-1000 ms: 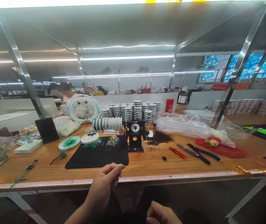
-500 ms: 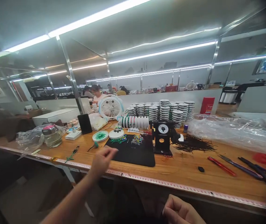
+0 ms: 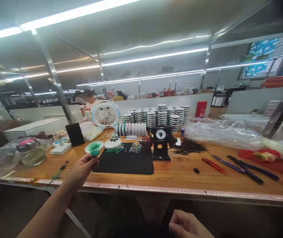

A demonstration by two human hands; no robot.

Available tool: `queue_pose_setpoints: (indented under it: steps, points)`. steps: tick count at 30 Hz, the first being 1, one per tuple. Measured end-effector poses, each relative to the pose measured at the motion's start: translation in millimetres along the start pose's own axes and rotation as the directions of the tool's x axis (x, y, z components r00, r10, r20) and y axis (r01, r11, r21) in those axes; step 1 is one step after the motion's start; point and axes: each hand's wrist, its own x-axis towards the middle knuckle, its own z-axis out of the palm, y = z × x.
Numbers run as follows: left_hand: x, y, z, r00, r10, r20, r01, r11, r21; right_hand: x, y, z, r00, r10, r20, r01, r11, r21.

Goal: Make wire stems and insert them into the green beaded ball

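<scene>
My left hand (image 3: 80, 168) is over the table's front left, thumb and fingers pinched at a small cluster of green beads (image 3: 95, 153). The cluster shows at the fingertips, just in front of a white dish of green beads (image 3: 94, 142). My right hand (image 3: 187, 224) is low in front of the table edge, fingers curled together; anything in them is too small to make out. Beside my left hand lies a black mat (image 3: 128, 165) with multicoloured beads (image 3: 135, 147) and green cord pieces (image 3: 114, 150). Another white dish (image 3: 110, 145) holds dark pieces.
A black winding device with a dial (image 3: 160, 142) stands right of the mat, with white spools (image 3: 133, 129) alongside. Black cords (image 3: 191, 147), a red tool (image 3: 213, 165) and black-handled pliers (image 3: 252, 170) lie rightward. A glass jar (image 3: 30, 153) stands left. Stacked spools (image 3: 162, 115) rise behind.
My left hand has gone to the left and closed at the green bead cluster that lay on the table. The view has turned right. My right hand stays low with curled fingers.
</scene>
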Motion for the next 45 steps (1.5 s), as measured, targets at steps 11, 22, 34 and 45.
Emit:
queue_pose_setpoints:
  steps: [11,22,34,45]
  points:
    - [-145,-52,150.5,0.639,-0.23,0.734,0.692,0.59,-0.417,-10,-11,28,0.899,-0.242,-0.366,0.332,0.92,0.207]
    - [-148,-61,146.9,0.657,-0.237,0.716,0.654,0.651,-0.385,0,-8,32,0.941,-0.079,-0.328,0.164,0.957,0.239]
    - [-146,-54,143.8,0.772,-0.223,0.595,0.554,0.695,-0.458,-8,-15,35,0.902,-0.112,-0.418,0.203,0.963,0.179]
    - [-147,-42,141.9,0.827,-0.315,0.466,0.539,0.682,-0.495,-13,-17,45,0.977,-0.08,-0.197,0.194,0.714,0.673]
